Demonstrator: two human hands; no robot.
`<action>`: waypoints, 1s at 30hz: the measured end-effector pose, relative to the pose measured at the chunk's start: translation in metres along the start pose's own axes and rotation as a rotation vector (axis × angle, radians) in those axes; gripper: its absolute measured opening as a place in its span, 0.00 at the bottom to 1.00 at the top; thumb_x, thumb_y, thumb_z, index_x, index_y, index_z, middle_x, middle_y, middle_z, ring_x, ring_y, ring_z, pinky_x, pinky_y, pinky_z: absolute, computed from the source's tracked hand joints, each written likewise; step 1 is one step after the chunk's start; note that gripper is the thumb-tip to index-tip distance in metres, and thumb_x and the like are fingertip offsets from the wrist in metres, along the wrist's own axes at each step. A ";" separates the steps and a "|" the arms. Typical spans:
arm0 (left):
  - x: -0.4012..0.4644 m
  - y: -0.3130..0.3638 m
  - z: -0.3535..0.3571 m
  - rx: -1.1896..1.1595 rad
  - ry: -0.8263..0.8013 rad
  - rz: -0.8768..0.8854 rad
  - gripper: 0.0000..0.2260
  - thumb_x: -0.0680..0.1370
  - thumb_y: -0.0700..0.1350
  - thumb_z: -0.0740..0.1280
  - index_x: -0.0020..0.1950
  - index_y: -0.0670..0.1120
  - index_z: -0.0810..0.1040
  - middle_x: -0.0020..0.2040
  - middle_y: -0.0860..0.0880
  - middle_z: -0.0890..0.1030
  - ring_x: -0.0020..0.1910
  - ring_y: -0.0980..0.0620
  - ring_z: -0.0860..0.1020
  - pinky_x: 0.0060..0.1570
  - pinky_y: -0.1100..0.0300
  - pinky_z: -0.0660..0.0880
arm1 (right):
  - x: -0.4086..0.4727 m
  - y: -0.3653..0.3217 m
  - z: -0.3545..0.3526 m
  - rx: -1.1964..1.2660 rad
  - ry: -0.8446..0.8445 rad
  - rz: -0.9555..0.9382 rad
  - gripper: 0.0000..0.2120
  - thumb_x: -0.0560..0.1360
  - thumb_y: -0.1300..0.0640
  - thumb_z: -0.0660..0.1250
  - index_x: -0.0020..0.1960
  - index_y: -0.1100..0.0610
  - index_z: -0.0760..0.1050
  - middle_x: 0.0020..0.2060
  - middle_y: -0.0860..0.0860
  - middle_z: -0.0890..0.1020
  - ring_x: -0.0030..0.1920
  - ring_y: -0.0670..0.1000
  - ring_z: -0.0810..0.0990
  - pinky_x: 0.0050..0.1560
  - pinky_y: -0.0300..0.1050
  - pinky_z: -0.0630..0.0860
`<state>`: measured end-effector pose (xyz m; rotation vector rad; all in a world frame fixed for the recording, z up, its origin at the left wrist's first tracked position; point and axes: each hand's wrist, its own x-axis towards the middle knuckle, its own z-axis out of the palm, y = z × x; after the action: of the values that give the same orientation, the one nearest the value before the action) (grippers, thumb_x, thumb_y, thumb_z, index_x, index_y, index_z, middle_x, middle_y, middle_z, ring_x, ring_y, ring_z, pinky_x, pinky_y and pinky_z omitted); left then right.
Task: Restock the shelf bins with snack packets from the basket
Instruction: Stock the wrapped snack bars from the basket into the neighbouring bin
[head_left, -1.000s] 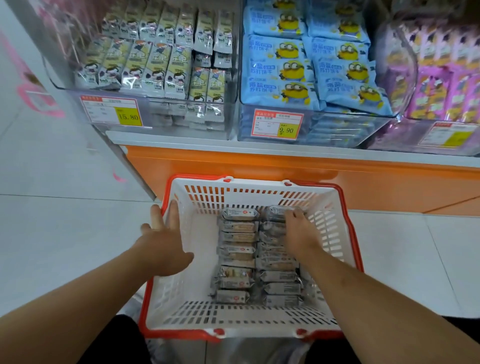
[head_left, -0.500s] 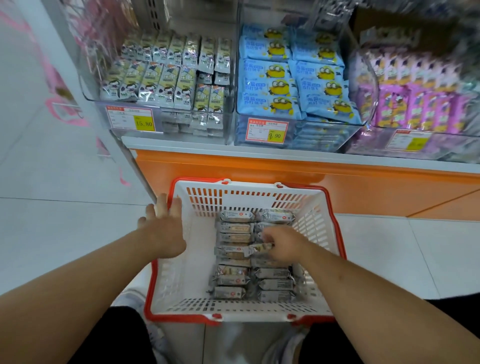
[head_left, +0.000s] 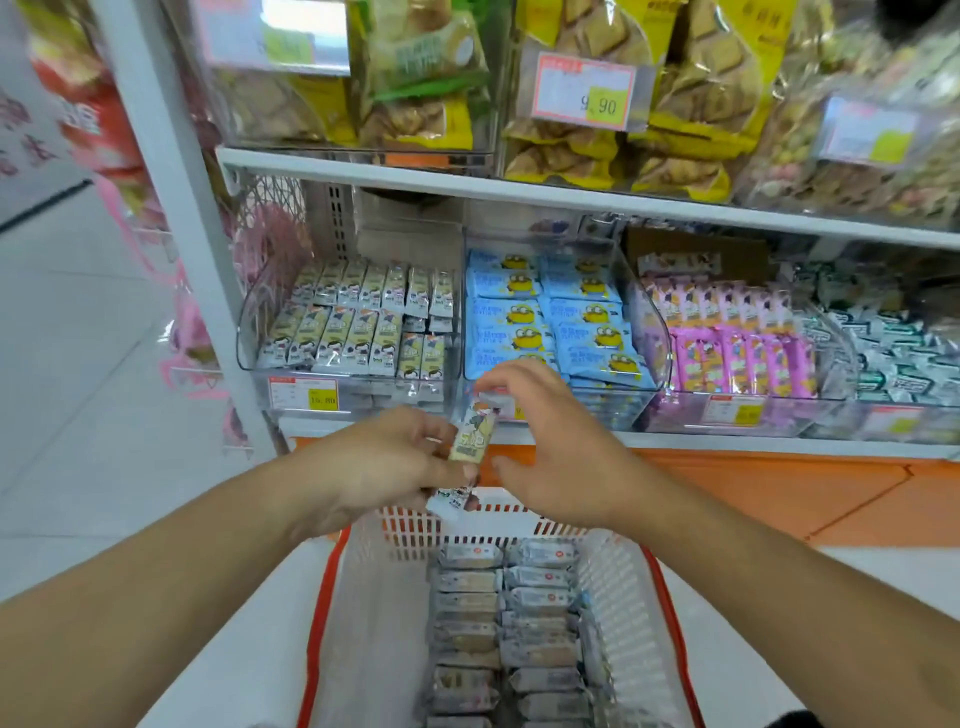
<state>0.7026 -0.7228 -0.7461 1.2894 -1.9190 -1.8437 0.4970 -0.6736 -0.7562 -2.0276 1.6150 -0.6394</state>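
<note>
Both hands are up out of the white plastic basket with the red rim (head_left: 358, 597) now, left hand (head_left: 384, 462) gripping a pale-yellow snack packet (head_left: 470, 434) and right hand (head_left: 540, 441) pinching its top, so binning's probably next.

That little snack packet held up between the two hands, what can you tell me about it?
The snack packet is a small, slim wrapper, pale yellow-cream with a cartoon figure and dark print, glossy like plastic film. It stands nearly upright, tilted slightly, above the far rim of the basket and in front of the shelf bins. The right hand pinches its top end; the left hand grips its lower part and also holds a second packet beneath it. It looks sealed.
</note>
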 end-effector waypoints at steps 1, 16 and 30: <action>-0.001 0.004 0.000 -0.061 0.062 0.015 0.03 0.78 0.44 0.74 0.50 0.49 0.82 0.47 0.50 0.88 0.53 0.48 0.84 0.47 0.59 0.78 | 0.000 -0.002 -0.001 0.032 0.016 0.010 0.30 0.75 0.53 0.74 0.73 0.44 0.66 0.68 0.41 0.65 0.72 0.43 0.66 0.73 0.45 0.66; 0.016 0.014 -0.035 -0.193 0.164 0.119 0.05 0.80 0.43 0.72 0.54 0.45 0.86 0.47 0.46 0.87 0.46 0.51 0.85 0.48 0.58 0.80 | 0.049 -0.021 0.005 0.133 0.105 0.024 0.39 0.68 0.48 0.83 0.71 0.40 0.64 0.67 0.35 0.67 0.68 0.38 0.70 0.67 0.44 0.74; 0.033 0.024 -0.087 0.113 0.195 0.261 0.41 0.72 0.37 0.79 0.77 0.62 0.66 0.63 0.57 0.73 0.50 0.60 0.83 0.44 0.65 0.82 | 0.091 -0.021 0.002 0.128 0.041 0.068 0.43 0.73 0.49 0.80 0.78 0.34 0.58 0.65 0.40 0.72 0.61 0.39 0.76 0.56 0.38 0.75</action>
<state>0.7291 -0.8114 -0.7203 1.1377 -1.9991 -1.4499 0.5321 -0.7583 -0.7384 -1.8713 1.6154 -0.7443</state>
